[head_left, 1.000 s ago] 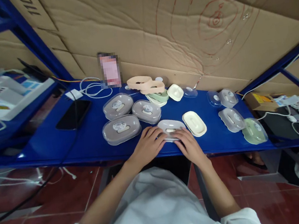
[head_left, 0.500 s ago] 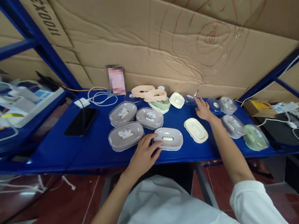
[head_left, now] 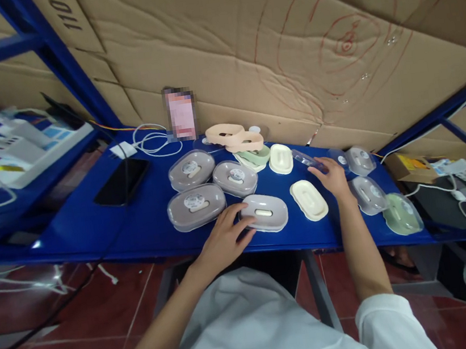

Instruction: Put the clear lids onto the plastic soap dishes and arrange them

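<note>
My left hand [head_left: 228,235] has its thumb and fingers on the left end of an uncovered grey oval soap dish [head_left: 274,212], which lies flat with a pale slotted piece in its middle. My right hand [head_left: 331,177] pinches a clear plastic lid [head_left: 305,159], tilted up off the table. Between the hands lies a cream oval tray [head_left: 309,201]; a smaller cream tray [head_left: 281,158] sits behind it. Left of the grey dish are three lidded grey soap dishes, one of them the nearest lidded dish [head_left: 196,207].
Peach rings [head_left: 225,134] and green pieces [head_left: 260,155] are stacked at the back. Right of my right hand stand a lidded grey dish [head_left: 368,195] and a lidded green dish [head_left: 402,214]. A black phone [head_left: 121,182] and white cable [head_left: 156,144] lie left. Cardboard [head_left: 199,47] walls the back.
My right hand has closed on the clear lid at the back and raised it, drawing slightly nearer. My left hand stays at the grey dish. The camera view has shifted a little.
</note>
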A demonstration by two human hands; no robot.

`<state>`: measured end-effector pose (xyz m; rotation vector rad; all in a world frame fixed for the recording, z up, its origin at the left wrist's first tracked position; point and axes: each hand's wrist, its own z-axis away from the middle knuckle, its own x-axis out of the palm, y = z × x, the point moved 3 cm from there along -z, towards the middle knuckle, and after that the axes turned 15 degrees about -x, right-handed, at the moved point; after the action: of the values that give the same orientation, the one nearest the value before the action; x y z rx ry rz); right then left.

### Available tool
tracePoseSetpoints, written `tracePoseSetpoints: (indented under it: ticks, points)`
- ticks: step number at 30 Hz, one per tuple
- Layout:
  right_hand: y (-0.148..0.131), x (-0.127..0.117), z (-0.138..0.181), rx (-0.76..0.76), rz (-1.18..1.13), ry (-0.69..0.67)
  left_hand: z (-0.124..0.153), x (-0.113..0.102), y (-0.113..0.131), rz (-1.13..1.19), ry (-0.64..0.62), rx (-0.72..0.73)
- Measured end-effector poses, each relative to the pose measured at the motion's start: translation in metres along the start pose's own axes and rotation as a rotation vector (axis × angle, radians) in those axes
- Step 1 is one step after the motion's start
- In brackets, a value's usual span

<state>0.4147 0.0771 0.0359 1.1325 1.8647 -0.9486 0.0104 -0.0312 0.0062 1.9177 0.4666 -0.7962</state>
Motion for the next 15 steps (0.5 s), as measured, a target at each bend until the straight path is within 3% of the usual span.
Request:
tracePoseSetpoints:
  ticks: [4,9,12,15]
  points:
    - [-0.066,-0.019,0.033,0.002,-0.022,0.177,0.001,0.001,-0.001,0.034,-0.01,-0.01]
    - [-0.166,0.0,0.082,-0.089,-0.057,0.17,0.001,0.001,-0.004,0.124,-0.028,-0.113]
    - [-0.194,0.016,0.094,-0.137,-0.141,0.155,0.001,0.003,-0.005,0.139,-0.037,-0.127]
    - [-0.199,0.022,0.096,-0.217,-0.236,0.102,0.001,0.004,-0.007,0.137,-0.036,-0.116]
